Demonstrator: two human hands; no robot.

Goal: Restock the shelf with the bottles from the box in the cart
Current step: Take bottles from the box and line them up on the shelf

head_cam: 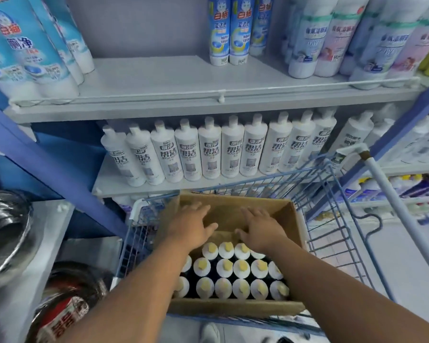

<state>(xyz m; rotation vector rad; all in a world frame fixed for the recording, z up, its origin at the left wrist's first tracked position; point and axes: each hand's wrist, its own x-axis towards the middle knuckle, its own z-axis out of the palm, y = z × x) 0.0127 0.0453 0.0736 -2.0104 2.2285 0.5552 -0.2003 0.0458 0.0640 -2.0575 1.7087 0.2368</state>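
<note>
While the forearms are hiding part of the box [289, 220], both spread hands, left hand [192, 225] and right hand [261, 230], are hovering empty above its far bottles [241, 268].

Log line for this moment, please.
left hand: open, empty | right hand: open, empty | brown cardboard box: yellow-capped white bottles inside

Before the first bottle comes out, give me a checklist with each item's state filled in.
1. Box open on top, caps exposed: ok.
2. Left hand free: ok, holds nothing.
3. Right hand free: ok, holds nothing.
4. Bottles in the box upright: ok.
5. Free space on the upper shelf: ok, wide gap at centre.
6. Bottles in the box match the white bottles on the middle shelf: cannot tell, only caps show.
</note>
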